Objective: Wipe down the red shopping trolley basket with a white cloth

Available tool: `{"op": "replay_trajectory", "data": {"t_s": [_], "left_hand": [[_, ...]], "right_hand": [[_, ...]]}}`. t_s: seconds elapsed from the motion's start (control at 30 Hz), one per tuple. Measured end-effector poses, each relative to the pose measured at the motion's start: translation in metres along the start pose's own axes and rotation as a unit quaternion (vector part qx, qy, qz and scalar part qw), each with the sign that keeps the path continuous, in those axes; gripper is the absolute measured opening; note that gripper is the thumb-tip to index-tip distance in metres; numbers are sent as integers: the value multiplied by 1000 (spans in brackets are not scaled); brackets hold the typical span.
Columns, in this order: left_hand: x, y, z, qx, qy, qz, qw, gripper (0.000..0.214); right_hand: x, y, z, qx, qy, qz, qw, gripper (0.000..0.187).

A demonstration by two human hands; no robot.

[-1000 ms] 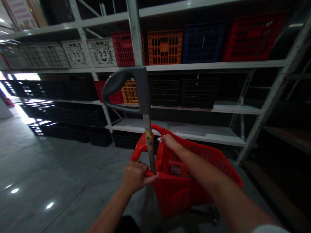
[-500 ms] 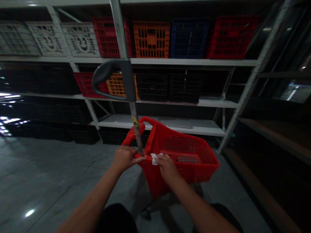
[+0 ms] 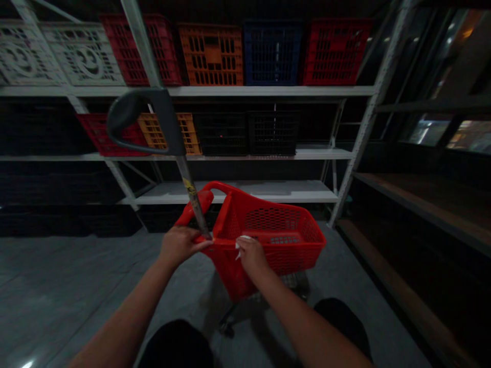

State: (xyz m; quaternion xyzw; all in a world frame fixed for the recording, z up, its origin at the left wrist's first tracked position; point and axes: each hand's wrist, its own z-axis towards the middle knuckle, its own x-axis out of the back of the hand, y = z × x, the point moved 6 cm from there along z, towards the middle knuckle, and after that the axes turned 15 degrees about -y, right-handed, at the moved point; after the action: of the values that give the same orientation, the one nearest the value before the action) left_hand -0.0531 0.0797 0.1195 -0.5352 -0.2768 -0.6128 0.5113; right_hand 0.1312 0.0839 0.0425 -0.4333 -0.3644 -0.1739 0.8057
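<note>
A red plastic shopping cart stands before me, its mesh basket pointing right. My left hand is wrapped round the near end of the cart's handle, close to the foot of a metal pole. The pole rises from the cart, tilts left and carries a grey looped grip. My right hand presses a white cloth or tissue on the near top rim of the basket. Most of the cloth is hidden under the fingers.
Behind the cart runs a white metal rack with several plastic crates, among them an orange crate and a blue crate. Another dark shelf unit borders the right side. One cart wheel rests on the grey floor.
The view has turned a little to the right, so the cart and rack sit further left. My right hand has slid slightly along the rim with the cloth. My left hand keeps its hold.
</note>
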Motion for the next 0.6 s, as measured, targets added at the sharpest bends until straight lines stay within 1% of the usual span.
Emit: {"op": "replay_trajectory", "data": {"t_s": [0.07, 0.13, 0.2, 0.27, 0.3, 0.33, 0.4, 0.47, 0.6], "left_hand": [[-1, -5, 1, -9, -16, -4, 1000, 48], [-1, -11, 2, -11, -29, -11, 999, 49], [-1, -15, 5, -5, -44, -17, 999, 50], [-1, -16, 7, -2, -52, -17, 999, 49], [0, -15, 8, -1, -47, -13, 999, 48], [1, -13, 8, 2, -37, -7, 999, 47], [3, -8, 6, 13, -10, 5, 1000, 46], [2, -3, 5, 26, 2, 8, 1000, 45], [-4, -2, 7, 42, -11, -1, 999, 42]], "right_hand": [[19, 43, -26, -51, 34, 18, 998, 33], [46, 95, -60, -107, 102, 35, 988, 32], [74, 140, -94, -139, 158, 25, 977, 29], [99, 177, -122, -180, 222, 7, 958, 26], [108, 191, -132, -195, 248, 0, 949, 26], [116, 201, -140, -207, 268, -6, 941, 25], [124, 210, -148, -215, 286, -20, 934, 25], [128, 210, -147, -208, 287, -40, 934, 26], [133, 204, -143, -190, 288, -75, 935, 29]]}}
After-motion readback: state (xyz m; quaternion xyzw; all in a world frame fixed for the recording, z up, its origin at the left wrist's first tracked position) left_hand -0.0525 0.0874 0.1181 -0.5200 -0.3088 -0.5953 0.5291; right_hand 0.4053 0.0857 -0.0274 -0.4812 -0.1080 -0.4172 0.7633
